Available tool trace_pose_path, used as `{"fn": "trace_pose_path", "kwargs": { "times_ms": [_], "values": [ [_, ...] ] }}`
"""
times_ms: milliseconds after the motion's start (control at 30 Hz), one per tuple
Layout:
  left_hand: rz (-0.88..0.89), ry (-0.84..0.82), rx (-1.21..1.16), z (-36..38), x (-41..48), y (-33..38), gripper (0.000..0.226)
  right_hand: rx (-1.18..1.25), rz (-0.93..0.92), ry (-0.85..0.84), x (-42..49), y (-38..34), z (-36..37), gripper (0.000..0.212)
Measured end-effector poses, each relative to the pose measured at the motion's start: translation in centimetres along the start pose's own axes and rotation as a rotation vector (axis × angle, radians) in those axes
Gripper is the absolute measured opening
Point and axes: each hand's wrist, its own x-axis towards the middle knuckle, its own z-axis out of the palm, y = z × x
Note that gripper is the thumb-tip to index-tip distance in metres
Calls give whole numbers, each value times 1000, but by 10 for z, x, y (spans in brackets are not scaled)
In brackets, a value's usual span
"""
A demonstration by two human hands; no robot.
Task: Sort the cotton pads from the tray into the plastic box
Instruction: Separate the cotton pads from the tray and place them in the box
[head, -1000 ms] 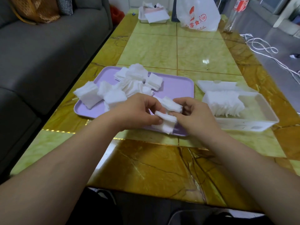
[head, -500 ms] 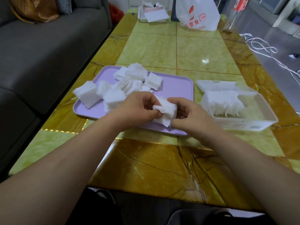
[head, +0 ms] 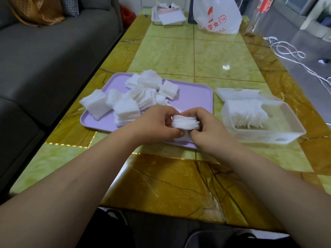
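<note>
White cotton pads [head: 186, 122] squeezed between left hand [head: 157, 125] and right hand [head: 207, 127].

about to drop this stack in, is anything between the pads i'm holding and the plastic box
Nothing visible blocks the way. Both hands, left hand and right hand, hold the stack of pads over the tray; the plastic box sits open to the right.

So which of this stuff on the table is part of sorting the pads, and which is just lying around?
Part of the job:
purple tray
loose pads
held stack
plastic box

Lying about:
shopping bag
white dish
bottle
white cord
</note>
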Motion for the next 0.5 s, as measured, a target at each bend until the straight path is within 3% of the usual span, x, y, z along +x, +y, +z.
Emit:
{"fn": "trace_pose_path", "kwargs": {
  "times_ms": [100, 267, 367, 500],
  "values": [
    [-8, -1, 54, 3, -1, 5, 25, 28, 47, -27, -2, -6, 5, 54],
    [-18, 38, 28, 9, -1, 10, 28, 62, 72, -70, -4, -11, 10, 86],
    [-33, 49, -47, 9, 1, 13, 27, 45, 32, -39, -5, -12, 6, 82],
    [-40, 46, -213, 6, 2, 23, 24, 111, -9, 122, -3, -16, -11, 71]
  ]
}}
